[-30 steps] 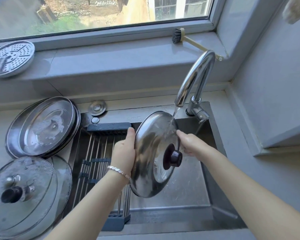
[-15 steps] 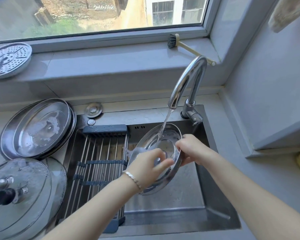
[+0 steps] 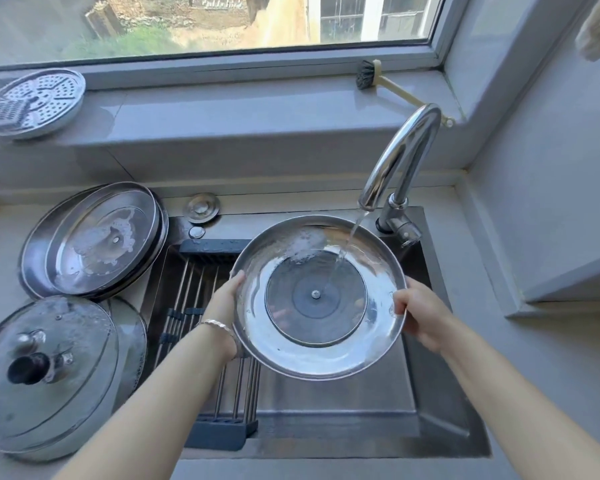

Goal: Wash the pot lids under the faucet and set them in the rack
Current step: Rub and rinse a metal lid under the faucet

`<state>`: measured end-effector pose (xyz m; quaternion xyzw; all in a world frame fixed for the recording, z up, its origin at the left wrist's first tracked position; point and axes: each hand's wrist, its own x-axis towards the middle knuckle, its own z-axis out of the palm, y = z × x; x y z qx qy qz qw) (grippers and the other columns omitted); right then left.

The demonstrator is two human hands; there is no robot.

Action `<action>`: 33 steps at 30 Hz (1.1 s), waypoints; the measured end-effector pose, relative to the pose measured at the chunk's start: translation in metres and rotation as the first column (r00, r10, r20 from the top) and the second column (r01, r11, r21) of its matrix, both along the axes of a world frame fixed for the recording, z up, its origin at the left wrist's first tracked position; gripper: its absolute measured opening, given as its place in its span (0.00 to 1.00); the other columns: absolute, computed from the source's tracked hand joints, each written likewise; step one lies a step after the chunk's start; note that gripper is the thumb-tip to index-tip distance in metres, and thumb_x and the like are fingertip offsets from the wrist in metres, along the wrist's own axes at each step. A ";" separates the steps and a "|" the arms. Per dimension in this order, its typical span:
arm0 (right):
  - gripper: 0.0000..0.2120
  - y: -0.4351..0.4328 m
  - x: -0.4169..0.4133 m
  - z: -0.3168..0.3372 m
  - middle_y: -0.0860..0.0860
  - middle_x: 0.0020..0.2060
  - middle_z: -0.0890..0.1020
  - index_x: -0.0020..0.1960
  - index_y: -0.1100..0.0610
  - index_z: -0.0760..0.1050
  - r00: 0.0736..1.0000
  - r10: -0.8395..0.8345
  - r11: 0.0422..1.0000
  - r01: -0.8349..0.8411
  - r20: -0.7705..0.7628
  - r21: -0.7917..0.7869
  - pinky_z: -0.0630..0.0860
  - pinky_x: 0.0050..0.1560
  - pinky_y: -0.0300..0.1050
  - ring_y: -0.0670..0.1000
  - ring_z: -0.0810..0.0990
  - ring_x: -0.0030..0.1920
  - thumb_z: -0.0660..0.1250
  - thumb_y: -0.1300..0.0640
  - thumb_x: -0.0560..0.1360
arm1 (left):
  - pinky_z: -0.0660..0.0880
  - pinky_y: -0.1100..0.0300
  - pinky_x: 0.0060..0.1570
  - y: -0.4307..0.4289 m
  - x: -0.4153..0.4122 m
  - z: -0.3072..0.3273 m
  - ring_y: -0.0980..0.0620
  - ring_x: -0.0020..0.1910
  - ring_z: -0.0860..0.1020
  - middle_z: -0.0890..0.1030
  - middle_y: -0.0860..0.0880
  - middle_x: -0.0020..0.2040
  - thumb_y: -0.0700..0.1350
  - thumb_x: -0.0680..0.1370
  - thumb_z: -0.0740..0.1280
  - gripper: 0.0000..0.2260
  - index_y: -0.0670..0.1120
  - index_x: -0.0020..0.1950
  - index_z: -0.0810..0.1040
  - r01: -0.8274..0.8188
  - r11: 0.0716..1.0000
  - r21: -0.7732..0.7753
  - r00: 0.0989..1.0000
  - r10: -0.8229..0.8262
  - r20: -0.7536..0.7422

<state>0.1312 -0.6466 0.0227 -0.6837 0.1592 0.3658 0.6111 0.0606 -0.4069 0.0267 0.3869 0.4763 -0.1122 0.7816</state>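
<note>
A round steel pot lid (image 3: 317, 344) with a glass centre is held inner side up over the sink. My left hand (image 3: 227, 303) grips its left rim and my right hand (image 3: 418, 315) grips its right rim. Water runs from the chrome faucet (image 3: 400, 157) onto the lid's inside, right of its centre screw. The roll-up rack (image 3: 191, 306) of steel rods lies across the sink's left half, partly hidden behind the lid and my left arm.
Two steel lids (image 3: 94, 240) lie stacked inner side up on the counter at left. In front of them sits a glass lid with a black knob (image 3: 45, 372). A perforated steamer plate (image 3: 35, 102) and a brush (image 3: 369, 77) rest on the windowsill. The sink basin (image 3: 343, 396) shows below the lid.
The lid has been turned from knob side toward me to inner side up. Both hands now hold it by opposite rims, and the water falls inside it.
</note>
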 end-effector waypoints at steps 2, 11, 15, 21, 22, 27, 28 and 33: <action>0.20 0.002 -0.002 -0.003 0.55 0.40 0.75 0.53 0.58 0.72 0.994 0.051 0.997 -0.045 0.095 -0.066 0.70 0.28 0.37 0.53 0.74 0.35 0.52 0.69 0.65 | 0.77 0.44 0.47 -0.001 -0.005 0.001 0.39 0.45 0.83 0.83 0.36 0.47 0.62 0.78 0.55 0.25 0.44 0.58 0.76 -0.020 0.996 -0.086 1.000 0.019 -0.013; 0.39 0.057 -0.035 -0.023 0.59 0.71 0.28 0.71 0.58 0.26 0.518 0.828 0.409 -0.292 0.217 -0.865 0.28 0.69 0.50 0.56 0.27 0.72 0.37 0.34 0.75 | 0.80 0.50 0.41 -0.042 -0.015 0.015 0.40 0.45 0.82 0.83 0.36 0.49 0.62 0.78 0.54 0.25 0.43 0.58 0.78 -0.060 0.998 -0.023 0.992 0.062 0.112; 0.45 0.086 -0.032 -0.028 0.53 0.72 0.30 0.73 0.58 0.30 0.290 0.859 0.503 -0.322 0.422 -0.802 0.30 0.72 0.49 0.50 0.27 0.72 0.28 0.28 0.67 | 0.78 0.49 0.53 -0.057 -0.008 0.017 0.43 0.53 0.80 0.81 0.41 0.56 0.61 0.75 0.61 0.25 0.43 0.61 0.76 -0.153 0.988 -0.010 0.979 0.153 0.131; 0.41 0.056 -0.022 -0.034 0.50 0.75 0.37 0.74 0.50 0.34 0.014 0.919 0.377 -0.330 0.395 -0.865 0.33 0.72 0.44 0.50 0.36 0.75 0.30 0.27 0.69 | 0.78 0.51 0.44 -0.041 -0.012 0.018 0.41 0.49 0.81 0.82 0.39 0.54 0.60 0.77 0.58 0.24 0.43 0.61 0.77 -0.134 0.988 0.078 0.986 0.124 0.115; 0.42 0.054 -0.013 -0.033 0.50 0.73 0.32 0.72 0.50 0.31 0.135 0.914 0.406 -0.313 0.383 -0.858 0.30 0.71 0.42 0.49 0.33 0.74 0.26 0.26 0.65 | 0.78 0.49 0.47 -0.042 -0.014 0.016 0.41 0.50 0.81 0.82 0.40 0.53 0.60 0.77 0.58 0.23 0.45 0.61 0.77 -0.105 0.987 0.121 0.989 0.091 0.115; 0.46 0.095 -0.017 -0.017 0.51 0.72 0.33 0.76 0.57 0.38 0.171 0.866 0.500 -0.343 0.471 -0.795 0.29 0.72 0.46 0.49 0.33 0.74 0.28 0.30 0.66 | 0.77 0.50 0.53 -0.062 -0.011 0.023 0.45 0.48 0.82 0.83 0.42 0.52 0.56 0.79 0.58 0.17 0.45 0.53 0.78 -0.134 0.989 0.058 0.987 0.128 0.093; 0.43 0.100 -0.027 -0.017 0.51 0.73 0.37 0.76 0.57 0.41 0.060 0.863 0.482 -0.398 0.501 -0.781 0.30 0.72 0.45 0.48 0.35 0.75 0.31 0.31 0.69 | 0.73 0.52 0.59 -0.062 -0.010 0.024 0.47 0.54 0.79 0.80 0.44 0.58 0.54 0.80 0.57 0.17 0.45 0.56 0.78 -0.157 0.986 0.049 0.981 0.151 0.119; 0.35 0.060 -0.031 -0.037 0.49 0.75 0.43 0.75 0.50 0.39 -0.187 0.859 0.378 -0.397 0.477 -0.837 0.35 0.72 0.44 0.47 0.41 0.75 0.37 0.33 0.75 | 0.71 0.47 0.58 -0.038 -0.018 0.031 0.43 0.47 0.78 0.80 0.37 0.47 0.59 0.79 0.54 0.24 0.39 0.52 0.76 -0.086 0.990 0.110 0.992 0.075 0.098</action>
